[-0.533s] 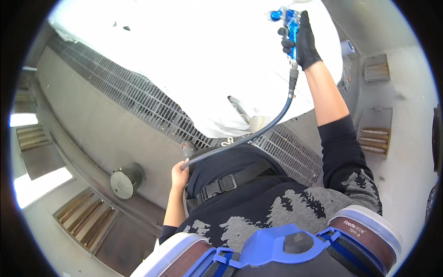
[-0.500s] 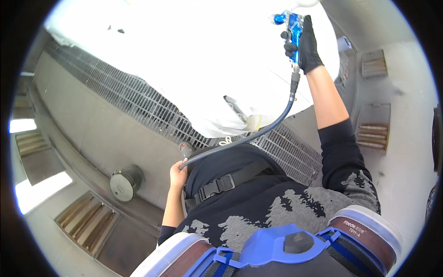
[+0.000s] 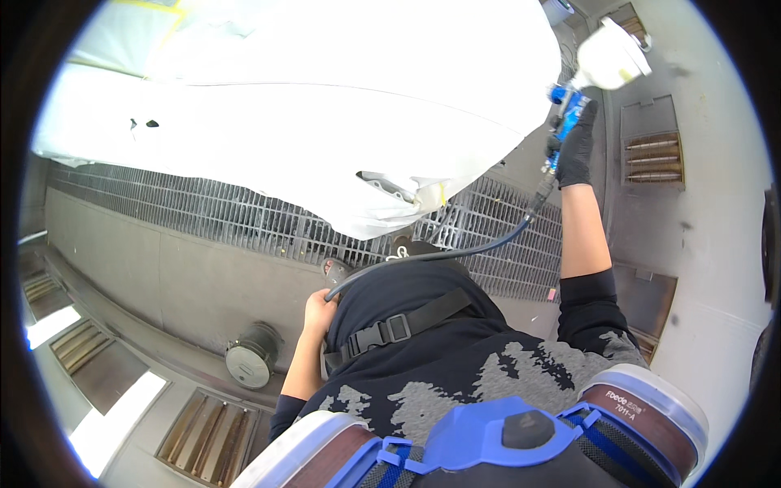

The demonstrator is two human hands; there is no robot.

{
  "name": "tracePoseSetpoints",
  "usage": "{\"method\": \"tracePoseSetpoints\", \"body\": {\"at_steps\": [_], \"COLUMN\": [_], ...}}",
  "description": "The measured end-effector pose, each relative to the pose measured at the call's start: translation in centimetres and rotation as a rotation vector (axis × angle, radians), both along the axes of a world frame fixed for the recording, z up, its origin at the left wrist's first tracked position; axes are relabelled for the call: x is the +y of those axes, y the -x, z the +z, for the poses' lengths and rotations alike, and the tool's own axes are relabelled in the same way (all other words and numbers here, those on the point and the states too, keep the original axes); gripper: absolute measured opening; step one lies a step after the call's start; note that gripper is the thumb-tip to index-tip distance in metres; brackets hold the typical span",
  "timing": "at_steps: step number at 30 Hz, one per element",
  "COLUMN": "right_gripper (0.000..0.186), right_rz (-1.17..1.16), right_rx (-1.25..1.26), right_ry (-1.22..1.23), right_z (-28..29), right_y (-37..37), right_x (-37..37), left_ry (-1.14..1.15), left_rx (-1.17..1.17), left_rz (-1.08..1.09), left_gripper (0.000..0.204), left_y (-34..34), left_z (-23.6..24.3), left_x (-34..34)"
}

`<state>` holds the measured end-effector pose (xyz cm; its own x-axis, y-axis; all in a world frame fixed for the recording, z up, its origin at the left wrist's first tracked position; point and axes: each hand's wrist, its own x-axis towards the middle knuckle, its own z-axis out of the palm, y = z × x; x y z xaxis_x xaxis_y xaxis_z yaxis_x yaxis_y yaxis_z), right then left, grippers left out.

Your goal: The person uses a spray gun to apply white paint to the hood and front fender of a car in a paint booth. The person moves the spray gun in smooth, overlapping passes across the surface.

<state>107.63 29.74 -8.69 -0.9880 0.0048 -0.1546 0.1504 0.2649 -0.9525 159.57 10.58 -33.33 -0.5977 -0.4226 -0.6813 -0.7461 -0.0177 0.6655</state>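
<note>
Beside the white panel (image 3: 325,106), right hand (image 3: 576,150) raised, gripping spray gun (image 3: 569,110).

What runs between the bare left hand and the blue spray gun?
In the head view, a dark air hose curves from the left hand across the floor grating up to the spray gun in the gloved right hand.

At twelve o'clock the white covered panel (image 3: 309,106) runs out past the picture's rim, so we cannot see its full extent. Our right hand (image 3: 576,150) at one o'clock wraps the blue spray gun (image 3: 567,114), hiding its grip and trigger; the nozzle is too small for us to make out. The dark hose (image 3: 439,254) passes behind our bare left hand (image 3: 319,307) near seven o'clock, its end unseen. Our respirator (image 3: 488,435) at six o'clock is cut off by the lower edge and blurred.
</note>
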Motion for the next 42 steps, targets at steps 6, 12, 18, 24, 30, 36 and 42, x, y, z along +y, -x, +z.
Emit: {"method": "tracePoseSetpoints", "body": {"at_steps": [6,12,18,24,30,36,42], "right_gripper": [0.067,0.073,0.079,0.072,0.067,0.070,0.076], "right_rz": [0.404,0.320,-0.128,-0.240,0.311,0.653,0.967], "right_rx": [-0.316,-0.345,-0.216,-0.255,-0.553,-0.501,-0.755], "right_ry": [0.407,0.380,0.194,0.030,0.351,0.379,0.559], "right_z": [0.4,-1.2,-3.1,-4.0,-1.3,1.5,2.7], "right_y": [-4.8,-3.2,-1.8,-2.4,-7.5,-14.7,-19.9], "right_x": [-3.8,-0.4,8.8,7.0,-4.1,-16.7,-23.6], "left_ry": [0.097,0.123,0.030,-0.025,0.028,0.292,0.230], "left_rx": [-0.124,-0.075,-0.021,-0.059,-0.117,-0.089,-0.199], "left_rz": [-0.113,-0.076,-0.038,-0.086,-0.069,-0.086,0.207], "left_gripper": [0.024,0.025,0.027,0.025,0.014,0.026,0.047], "left_y": [-4.4,-2.8,-0.6,-3.1,-8.3,-13.8,-18.6], "left_z": [-1.3,0.0,0.4,-3.4,-4.1,-2.9,-2.0], "left_x": [-1.8,-2.3,-1.4,-0.7,-0.3,1.6,3.5]}}
